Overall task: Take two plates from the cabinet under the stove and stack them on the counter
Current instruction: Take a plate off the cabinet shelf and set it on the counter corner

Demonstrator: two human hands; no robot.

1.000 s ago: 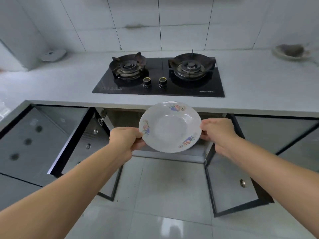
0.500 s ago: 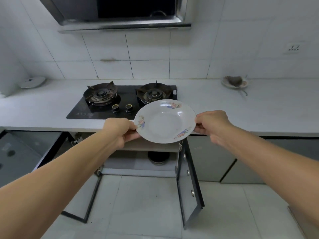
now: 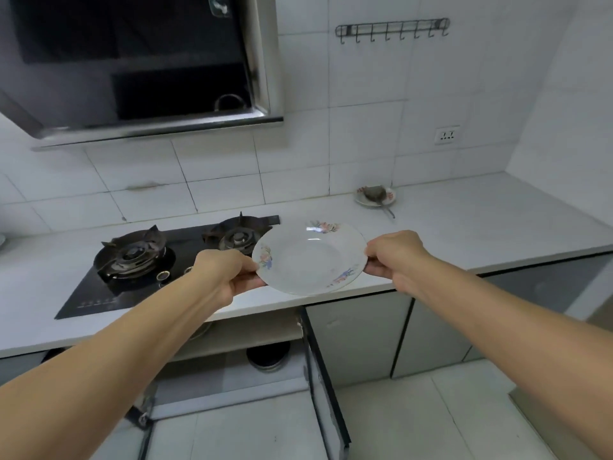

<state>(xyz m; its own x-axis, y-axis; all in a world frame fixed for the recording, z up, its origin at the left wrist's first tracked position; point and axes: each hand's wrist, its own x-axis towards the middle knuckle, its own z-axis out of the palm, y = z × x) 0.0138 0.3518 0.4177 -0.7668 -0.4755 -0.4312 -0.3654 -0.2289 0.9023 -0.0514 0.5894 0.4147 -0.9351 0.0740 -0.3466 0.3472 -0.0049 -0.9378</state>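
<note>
A white plate (image 3: 308,260) with small flower prints hangs level above the counter's front edge, just right of the stove. My left hand (image 3: 225,273) grips its left rim and my right hand (image 3: 394,257) grips its right rim. I cannot tell whether a second plate lies under it. The white counter (image 3: 464,234) stretches right of the plate. Below, the cabinet under the stove (image 3: 238,340) stands open, with a shelf and a dark round pot on its floor.
A black two-burner gas stove (image 3: 149,260) sits left of the plate. A small dish with a grey cloth and a utensil (image 3: 376,195) rests near the back wall. The range hood (image 3: 139,68) hangs overhead. An open cabinet door (image 3: 325,383) juts out below.
Both hands have lifted the plate from cabinet height up and to the right, over the counter beside the stove. The view has risen with it.
</note>
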